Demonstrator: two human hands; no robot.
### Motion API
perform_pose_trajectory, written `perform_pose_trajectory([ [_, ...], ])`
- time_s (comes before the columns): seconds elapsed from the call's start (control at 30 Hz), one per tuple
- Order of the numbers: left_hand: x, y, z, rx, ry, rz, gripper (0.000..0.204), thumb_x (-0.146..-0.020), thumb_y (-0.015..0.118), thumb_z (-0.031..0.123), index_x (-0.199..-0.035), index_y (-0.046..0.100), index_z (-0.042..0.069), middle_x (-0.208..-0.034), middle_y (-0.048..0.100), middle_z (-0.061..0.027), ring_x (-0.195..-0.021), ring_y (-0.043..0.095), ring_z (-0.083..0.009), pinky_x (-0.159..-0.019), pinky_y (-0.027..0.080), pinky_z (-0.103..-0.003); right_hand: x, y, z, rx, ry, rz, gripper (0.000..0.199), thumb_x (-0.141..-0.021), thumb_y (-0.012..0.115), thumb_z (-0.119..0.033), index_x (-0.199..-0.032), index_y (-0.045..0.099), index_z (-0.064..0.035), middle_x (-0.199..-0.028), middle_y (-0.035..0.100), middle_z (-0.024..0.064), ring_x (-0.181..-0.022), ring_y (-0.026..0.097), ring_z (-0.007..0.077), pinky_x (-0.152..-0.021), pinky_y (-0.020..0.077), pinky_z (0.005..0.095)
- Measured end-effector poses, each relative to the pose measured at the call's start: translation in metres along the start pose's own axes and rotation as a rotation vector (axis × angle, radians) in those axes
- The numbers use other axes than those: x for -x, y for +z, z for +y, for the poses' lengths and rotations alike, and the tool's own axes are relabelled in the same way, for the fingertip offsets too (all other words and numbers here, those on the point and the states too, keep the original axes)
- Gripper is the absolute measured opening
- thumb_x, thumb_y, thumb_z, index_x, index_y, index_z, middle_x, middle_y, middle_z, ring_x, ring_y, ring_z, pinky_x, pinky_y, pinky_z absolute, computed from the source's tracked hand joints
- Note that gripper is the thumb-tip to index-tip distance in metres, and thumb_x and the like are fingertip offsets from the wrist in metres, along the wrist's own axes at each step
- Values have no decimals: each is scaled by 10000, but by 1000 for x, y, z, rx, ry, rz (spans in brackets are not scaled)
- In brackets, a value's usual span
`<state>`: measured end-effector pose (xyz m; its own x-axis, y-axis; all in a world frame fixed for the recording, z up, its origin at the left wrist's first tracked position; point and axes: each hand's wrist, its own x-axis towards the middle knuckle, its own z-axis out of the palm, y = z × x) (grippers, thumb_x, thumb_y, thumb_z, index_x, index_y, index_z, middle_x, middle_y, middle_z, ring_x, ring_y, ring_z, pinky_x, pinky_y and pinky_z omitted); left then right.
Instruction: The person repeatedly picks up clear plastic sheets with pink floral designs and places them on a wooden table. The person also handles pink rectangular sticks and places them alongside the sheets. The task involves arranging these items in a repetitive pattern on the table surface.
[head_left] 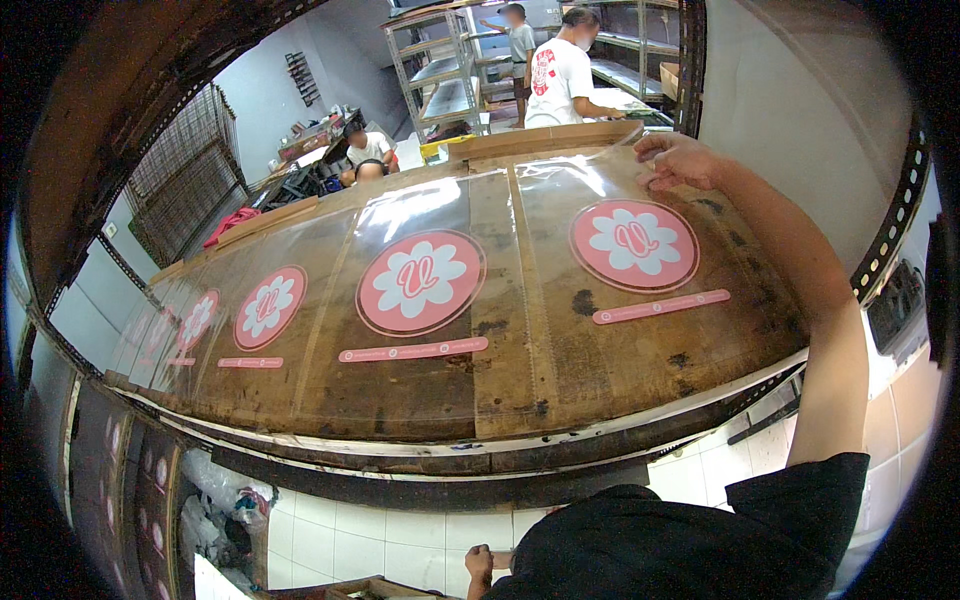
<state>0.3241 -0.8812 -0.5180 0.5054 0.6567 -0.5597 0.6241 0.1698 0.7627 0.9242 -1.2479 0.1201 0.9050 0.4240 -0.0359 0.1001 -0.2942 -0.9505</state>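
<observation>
While fingers curled, right hand (pixel 676 160) on clear sheet's (pixel 560 200) far edge; left hand (pixel 479 567) low, grip unclear.

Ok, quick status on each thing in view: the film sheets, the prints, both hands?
Right hand: stretched out, fingers pressing the far corner of the clear film sheet.
Left hand: low by the body, fingers curled; holding anything, unclear.
Clear film sheet: lying flat on the wooden table.
Pink flower prints: in a row, face up.

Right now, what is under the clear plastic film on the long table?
Under the clear film lies a worn wooden tabletop. Pink round flower prints cover parts of the wood. The right hand presses the film's far edge.
</observation>
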Motion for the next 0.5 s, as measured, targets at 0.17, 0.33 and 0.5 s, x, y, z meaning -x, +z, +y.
perform_pose_trajectory([
  [0.17,1,10,13,-204,-27,-68,267,-833,592,199,-833,659,-59,-657,655,-119,-580,613,-195,-605,509,-347,-1,-8,7,63,-26,64,557,-721,477,94,-1274,456,37,-1178,510,145,-993,662,298,-762,569,341],
  [0.33,12,14,-5,-262,-33,-83,345,-851,565,264,-868,681,-61,-717,699,-150,-661,684,-253,-661,532,-364,9,8,-6,213,-70,25,542,-742,524,52,-1281,469,43,-1199,531,150,-940,667,257,-774,560,328],
  [0.5,6,11,-29,-361,90,-47,349,-854,562,269,-860,680,-59,-707,695,-153,-648,687,-255,-653,537,-368,3,-2,-3,284,-53,64,442,-760,576,-8,-1199,554,37,-1172,563,154,-886,657,230,-747,542,328],
])
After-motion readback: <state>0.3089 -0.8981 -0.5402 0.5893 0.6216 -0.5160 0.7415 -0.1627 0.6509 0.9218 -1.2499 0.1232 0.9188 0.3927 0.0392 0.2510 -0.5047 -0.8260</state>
